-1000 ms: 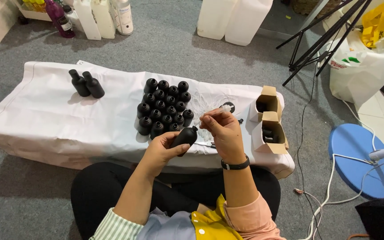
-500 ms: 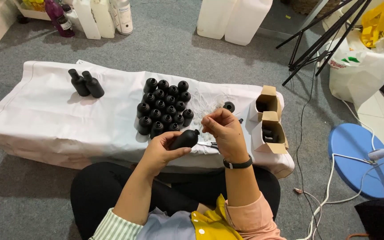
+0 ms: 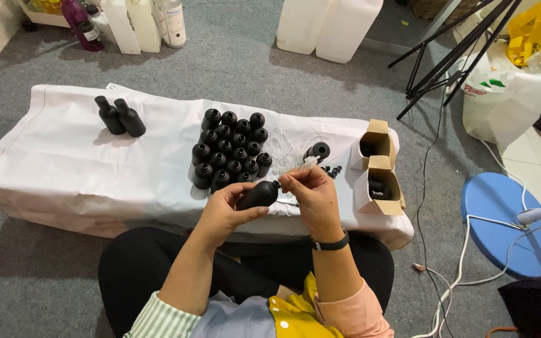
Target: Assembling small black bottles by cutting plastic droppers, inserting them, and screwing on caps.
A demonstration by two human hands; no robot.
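My left hand grips a small black bottle, tilted on its side with its neck pointing right. My right hand pinches a small pale part at the bottle's neck. Just beyond my hands, several black bottles stand packed together on a low table draped in white cloth. Two more black bottles stand apart at the far left. A black cap and a few small black pieces lie to the right of the cluster.
Two open cardboard boxes stand at the table's right end. White jugs and bottles line the far floor. A tripod, a white bag, a blue round base and cables sit on the right.
My right hand has come down from near the black cap to the neck of the bottle. My left hand has tipped the bottle over a little more.
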